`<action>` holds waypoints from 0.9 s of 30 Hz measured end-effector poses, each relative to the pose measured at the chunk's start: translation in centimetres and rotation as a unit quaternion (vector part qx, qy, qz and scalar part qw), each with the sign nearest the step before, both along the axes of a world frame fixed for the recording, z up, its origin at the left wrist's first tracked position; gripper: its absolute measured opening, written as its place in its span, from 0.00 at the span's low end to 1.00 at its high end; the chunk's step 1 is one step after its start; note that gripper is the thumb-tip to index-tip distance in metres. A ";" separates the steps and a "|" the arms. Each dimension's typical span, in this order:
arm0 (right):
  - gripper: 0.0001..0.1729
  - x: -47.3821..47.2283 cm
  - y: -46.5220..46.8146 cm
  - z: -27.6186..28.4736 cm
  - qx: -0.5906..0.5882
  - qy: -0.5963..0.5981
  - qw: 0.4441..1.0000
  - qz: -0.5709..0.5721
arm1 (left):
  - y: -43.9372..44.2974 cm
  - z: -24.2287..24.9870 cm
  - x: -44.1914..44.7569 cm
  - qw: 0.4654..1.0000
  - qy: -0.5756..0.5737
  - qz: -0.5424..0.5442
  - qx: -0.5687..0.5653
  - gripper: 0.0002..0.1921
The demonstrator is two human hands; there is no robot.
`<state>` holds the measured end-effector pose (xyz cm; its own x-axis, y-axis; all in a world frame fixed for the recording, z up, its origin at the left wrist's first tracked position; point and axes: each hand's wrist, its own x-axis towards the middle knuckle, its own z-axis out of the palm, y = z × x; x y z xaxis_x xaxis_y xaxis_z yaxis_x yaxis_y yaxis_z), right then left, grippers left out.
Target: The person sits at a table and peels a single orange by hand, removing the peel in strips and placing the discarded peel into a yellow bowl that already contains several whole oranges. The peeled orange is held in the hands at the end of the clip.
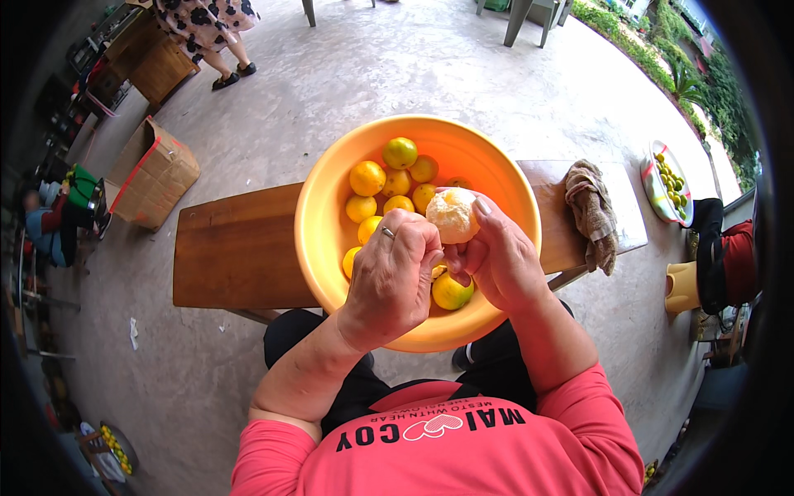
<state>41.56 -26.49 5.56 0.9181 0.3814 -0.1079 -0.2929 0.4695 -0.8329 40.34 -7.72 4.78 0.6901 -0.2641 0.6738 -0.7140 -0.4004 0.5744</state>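
Observation:
A peeled citrus fruit (453, 215), pale with white pith, is held in the fingers of my right hand (505, 257). My left hand (394, 273), with a ring on one finger, is curled beside the fruit, thumb and forefinger pinched together. Whether a bit of peel is between them is hidden. Both hands are over a large orange-yellow plastic basin (504, 167). Several unpeeled yellow-orange citrus fruits (367, 178) lie in it, and a greenish-yellow one (452, 291) sits beneath my hands. A small piece of peel (438, 273) shows between my hands.
The basin stands on a wooden bench (239, 245) across my knees' front. A brown towel (590, 214) lies on its right end. A cardboard box (155, 173) stands left, a white basin of fruit (669, 183) right. People (217, 37) are nearby.

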 end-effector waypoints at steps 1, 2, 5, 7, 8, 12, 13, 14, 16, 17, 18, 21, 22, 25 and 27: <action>0.25 0.2 -0.2 0.0 0.010 0.017 1.000 -0.002 | 0.2 0.0 -0.1 0.999 0.029 -0.001 -0.019 0.08; 0.28 0.2 -0.4 0.1 0.006 0.043 0.999 0.002 | 0.5 0.2 -0.2 0.998 0.058 -0.003 -0.038 0.07; 0.31 0.6 -0.7 0.1 0.026 0.107 0.993 0.045 | 1.3 0.7 -0.1 0.986 0.139 -0.023 -0.085 0.07; 0.33 0.5 -0.7 0.0 0.028 0.100 0.993 0.050 | 1.3 1.0 0.0 0.987 0.134 0.014 -0.083 0.02; 0.34 0.4 -0.7 0.0 0.037 0.091 0.993 0.058 | 0.8 1.0 0.0 0.980 0.143 0.005 -0.139 0.04; 0.38 0.1 -0.5 -0.2 -0.032 0.123 0.991 0.048 | -0.2 0.9 0.3 0.981 0.095 -0.057 -0.161 0.18; 0.38 0.1 -0.5 -0.1 -0.040 0.107 0.992 0.060 | 0.2 0.9 0.4 0.987 0.081 -0.073 -0.120 0.22; 0.39 0.1 -0.6 -0.1 -0.047 0.095 0.991 0.078 | 0.3 0.8 0.3 0.987 0.091 -0.067 -0.110 0.24; 0.41 0.3 -0.8 0.1 -0.022 0.077 0.990 0.116 | 0.6 0.7 0.0 0.937 0.246 -0.107 -0.224 0.22; 0.40 0.3 -0.7 0.1 -0.057 0.048 0.993 0.090 | 0.7 0.6 -0.1 0.894 0.318 -0.134 -0.287 0.22; 0.40 0.3 -0.6 0.1 -0.093 0.018 0.994 0.063 | 1.1 0.6 0.1 0.874 0.333 -0.135 -0.327 0.19; 0.30 0.3 0.1 -0.1 -0.178 -0.126 0.975 -0.029 | 1.3 0.5 0.9 0.789 0.394 -0.144 -0.448 0.16; 0.28 0.2 0.4 -0.2 -0.203 -0.182 0.960 -0.062 | 1.5 0.5 1.0 0.775 0.404 -0.149 -0.462 0.15; 0.39 0.1 0.4 -0.3 -0.240 -0.246 0.935 -0.089 | 1.6 0.3 0.9 0.751 0.425 -0.155 -0.482 0.14; 0.41 0.0 0.6 -0.4 -0.249 -0.299 0.916 -0.100 | 1.4 0.0 0.6 0.758 0.428 -0.154 -0.468 0.14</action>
<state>41.57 -25.85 5.17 0.9159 0.2402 0.3215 0.3354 -0.0181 -0.9419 40.95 -6.37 4.81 0.9829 -0.1838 0.0062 0.1030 0.5778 0.8097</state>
